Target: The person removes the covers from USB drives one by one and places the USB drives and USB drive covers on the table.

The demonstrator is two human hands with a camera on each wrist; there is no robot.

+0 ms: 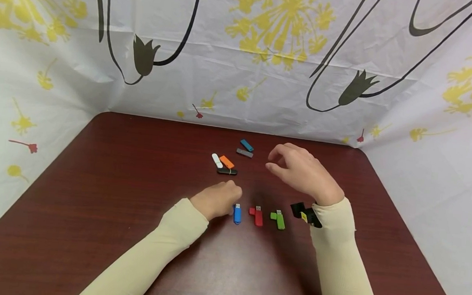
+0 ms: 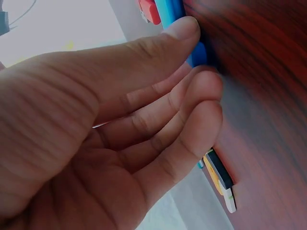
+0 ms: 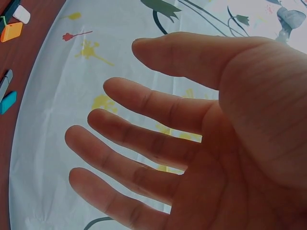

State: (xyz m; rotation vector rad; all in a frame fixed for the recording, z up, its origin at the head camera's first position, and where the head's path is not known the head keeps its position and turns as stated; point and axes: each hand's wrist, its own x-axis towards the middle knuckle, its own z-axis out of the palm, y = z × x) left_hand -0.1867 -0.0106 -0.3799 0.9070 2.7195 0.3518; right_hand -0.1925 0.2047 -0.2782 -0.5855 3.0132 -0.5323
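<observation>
A blue USB stick (image 1: 237, 215) lies with its metal plug bared. Right beside that plug, my left hand (image 1: 218, 198) is low over the table, thumb and forefinger pinching a small blue cap (image 2: 197, 54), mostly hidden by the thumb. To the right lie a red USB stick (image 1: 258, 216) and a green USB stick (image 1: 280, 221), each with its plug showing and its cap beside it. My right hand (image 1: 303, 170) hovers above the table on the right, fingers spread and loosely bent, holding nothing in the right wrist view.
Farther back lie white (image 1: 217, 160), orange (image 1: 226, 162) and black (image 1: 227, 171) USB sticks in a cluster. Behind them are a teal stick (image 1: 246, 145) and a grey stick (image 1: 244, 153). A patterned white curtain (image 1: 209, 63) surrounds the dark wooden table (image 1: 107, 166).
</observation>
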